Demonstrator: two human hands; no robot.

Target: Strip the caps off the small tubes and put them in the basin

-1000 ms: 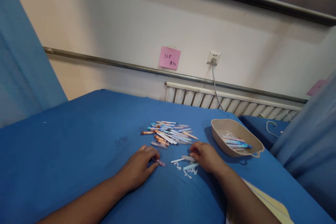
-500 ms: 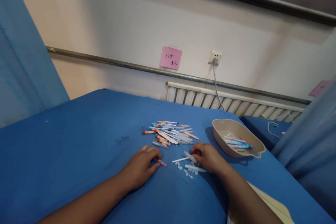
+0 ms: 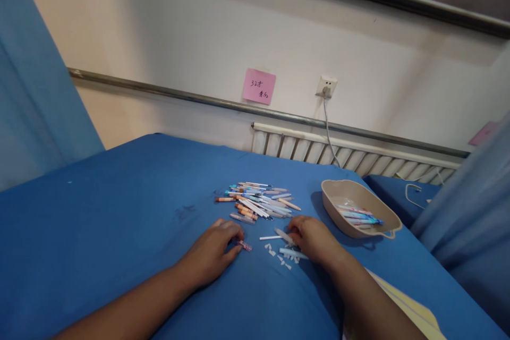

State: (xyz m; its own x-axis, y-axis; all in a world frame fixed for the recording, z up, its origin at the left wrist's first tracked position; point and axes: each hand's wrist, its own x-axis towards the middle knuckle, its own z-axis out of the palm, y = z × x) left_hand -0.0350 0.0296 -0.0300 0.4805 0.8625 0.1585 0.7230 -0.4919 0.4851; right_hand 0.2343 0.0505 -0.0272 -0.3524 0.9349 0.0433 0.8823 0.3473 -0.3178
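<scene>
A pile of several coloured pens (image 3: 258, 202) lies on the blue table (image 3: 119, 212). My left hand (image 3: 215, 249) rests on the cloth with its fingers curled over a small pink pen piece (image 3: 244, 245). My right hand (image 3: 313, 236) pinches a pale pen barrel (image 3: 283, 235) that slants off the cloth. Beside it lie a white refill (image 3: 270, 237), a light-blue barrel (image 3: 292, 252) and several small white bits (image 3: 281, 257).
A beige oval tray (image 3: 382, 226) holding a few pens sits to the right. A radiator (image 3: 350, 154), a wall socket with a cable (image 3: 326, 87) and a pink note (image 3: 258, 86) are behind the table. Blue curtains hang at both sides.
My right hand has lifted one pale barrel to a slant and left the light-blue barrel on the cloth. My left hand has stayed put.
</scene>
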